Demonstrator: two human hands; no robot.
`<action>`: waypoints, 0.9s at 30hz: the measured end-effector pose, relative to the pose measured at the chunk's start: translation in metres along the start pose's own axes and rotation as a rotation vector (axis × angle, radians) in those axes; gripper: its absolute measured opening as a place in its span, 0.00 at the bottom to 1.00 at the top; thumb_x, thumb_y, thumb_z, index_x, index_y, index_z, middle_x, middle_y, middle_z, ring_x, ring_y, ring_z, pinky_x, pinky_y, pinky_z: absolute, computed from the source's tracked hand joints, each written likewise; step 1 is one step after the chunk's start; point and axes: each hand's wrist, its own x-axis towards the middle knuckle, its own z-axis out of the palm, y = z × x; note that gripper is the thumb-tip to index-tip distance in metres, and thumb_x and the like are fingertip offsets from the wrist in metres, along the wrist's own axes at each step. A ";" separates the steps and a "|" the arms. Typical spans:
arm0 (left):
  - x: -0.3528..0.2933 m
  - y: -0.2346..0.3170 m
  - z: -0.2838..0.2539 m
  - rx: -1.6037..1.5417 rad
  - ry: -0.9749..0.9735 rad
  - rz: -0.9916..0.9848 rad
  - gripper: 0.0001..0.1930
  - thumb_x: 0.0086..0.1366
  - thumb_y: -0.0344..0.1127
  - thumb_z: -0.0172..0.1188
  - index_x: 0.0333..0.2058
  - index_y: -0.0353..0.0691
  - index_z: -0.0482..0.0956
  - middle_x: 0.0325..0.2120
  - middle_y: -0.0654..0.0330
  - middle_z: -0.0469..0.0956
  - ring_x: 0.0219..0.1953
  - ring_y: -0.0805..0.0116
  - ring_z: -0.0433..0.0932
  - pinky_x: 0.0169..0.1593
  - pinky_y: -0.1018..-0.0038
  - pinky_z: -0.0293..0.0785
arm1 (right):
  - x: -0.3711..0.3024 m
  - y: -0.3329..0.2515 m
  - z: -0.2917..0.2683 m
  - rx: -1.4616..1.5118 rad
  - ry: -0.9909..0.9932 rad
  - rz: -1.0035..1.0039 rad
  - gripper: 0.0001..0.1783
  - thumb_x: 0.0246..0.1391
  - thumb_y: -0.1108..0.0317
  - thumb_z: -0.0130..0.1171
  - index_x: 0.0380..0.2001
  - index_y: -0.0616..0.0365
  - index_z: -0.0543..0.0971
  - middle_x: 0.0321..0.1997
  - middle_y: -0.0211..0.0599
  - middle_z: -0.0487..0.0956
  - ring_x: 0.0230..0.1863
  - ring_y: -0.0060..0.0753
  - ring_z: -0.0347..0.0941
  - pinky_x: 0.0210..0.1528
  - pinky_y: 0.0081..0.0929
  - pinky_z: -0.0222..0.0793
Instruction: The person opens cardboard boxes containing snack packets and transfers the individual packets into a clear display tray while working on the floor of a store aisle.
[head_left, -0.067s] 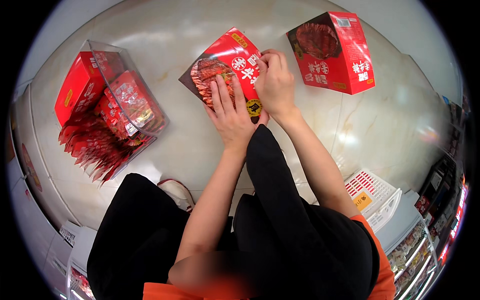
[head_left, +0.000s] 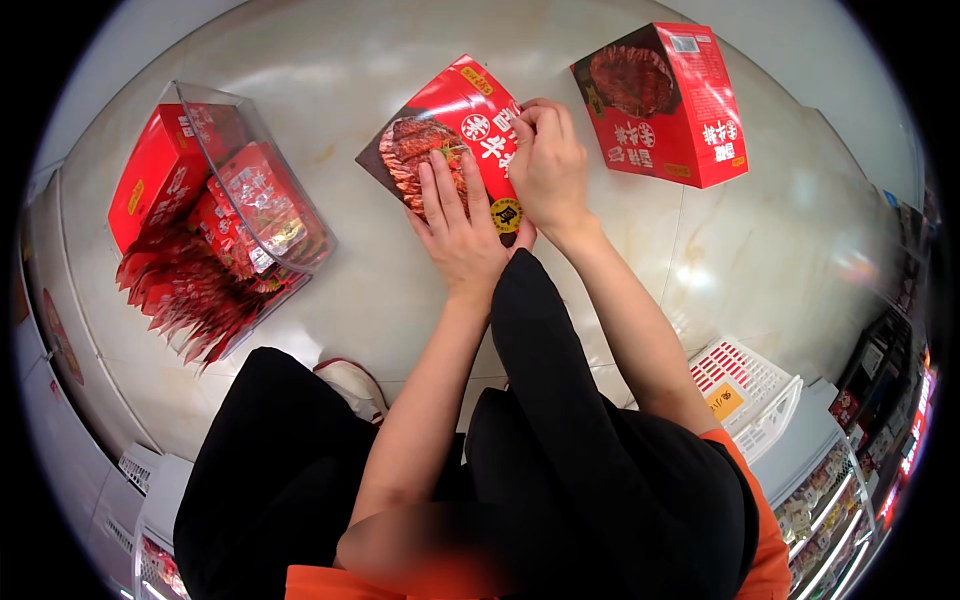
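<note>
A red cardboard box (head_left: 455, 92) with a picture of food on its face lies tilted in front of me. My left hand (head_left: 462, 222) rests flat on the lower part of that face, its fingers stretched out over the picture. At the box's right edge, my right hand (head_left: 550, 165) is closed, thumb and fingers curled against the cardboard. Exactly what its fingertips pinch there is hidden behind the hand. A second red box (head_left: 665, 110) of the same look stands on the floor to the right, apart from both hands.
On the left, a clear plastic bin (head_left: 268, 165) holds another red box (head_left: 150, 190) and many red packets (head_left: 195, 290). A white basket (head_left: 755, 375) stands by my right arm. Shelves of goods (head_left: 825, 490) line the lower right, over a pale glossy tiled floor (head_left: 350, 290).
</note>
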 end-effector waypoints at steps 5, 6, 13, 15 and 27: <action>0.001 0.002 -0.002 -0.002 -0.018 -0.007 0.49 0.48 0.62 0.60 0.64 0.40 0.62 0.65 0.43 0.58 0.67 0.48 0.58 0.58 0.45 0.61 | 0.002 0.016 0.001 0.085 0.031 0.064 0.05 0.56 0.76 0.56 0.35 0.65 0.73 0.39 0.44 0.77 0.36 0.41 0.78 0.35 0.34 0.74; 0.002 0.003 -0.005 -0.006 -0.034 -0.012 0.48 0.48 0.62 0.60 0.64 0.39 0.62 0.65 0.43 0.58 0.67 0.48 0.58 0.58 0.45 0.61 | 0.001 0.020 0.003 0.103 0.036 0.121 0.06 0.56 0.75 0.57 0.36 0.66 0.73 0.39 0.44 0.78 0.38 0.39 0.78 0.36 0.33 0.74; 0.002 0.000 -0.004 -0.005 -0.018 -0.001 0.47 0.49 0.61 0.60 0.64 0.39 0.62 0.65 0.42 0.58 0.67 0.47 0.58 0.57 0.44 0.62 | 0.002 0.020 -0.016 0.266 -0.007 0.109 0.19 0.49 0.66 0.68 0.44 0.64 0.80 0.41 0.42 0.78 0.46 0.36 0.77 0.45 0.28 0.73; 0.002 -0.001 -0.004 -0.008 -0.019 0.000 0.47 0.49 0.61 0.60 0.64 0.39 0.62 0.64 0.42 0.59 0.67 0.47 0.58 0.57 0.44 0.62 | -0.004 0.011 -0.016 0.159 0.001 0.025 0.19 0.48 0.69 0.68 0.45 0.60 0.82 0.44 0.43 0.79 0.46 0.37 0.77 0.47 0.31 0.73; 0.001 0.001 -0.004 -0.029 -0.032 -0.013 0.49 0.46 0.60 0.62 0.64 0.40 0.62 0.65 0.43 0.58 0.68 0.48 0.57 0.58 0.43 0.60 | 0.002 0.003 -0.004 0.103 0.028 0.037 0.02 0.53 0.78 0.58 0.30 0.65 0.77 0.36 0.44 0.81 0.35 0.39 0.80 0.34 0.29 0.76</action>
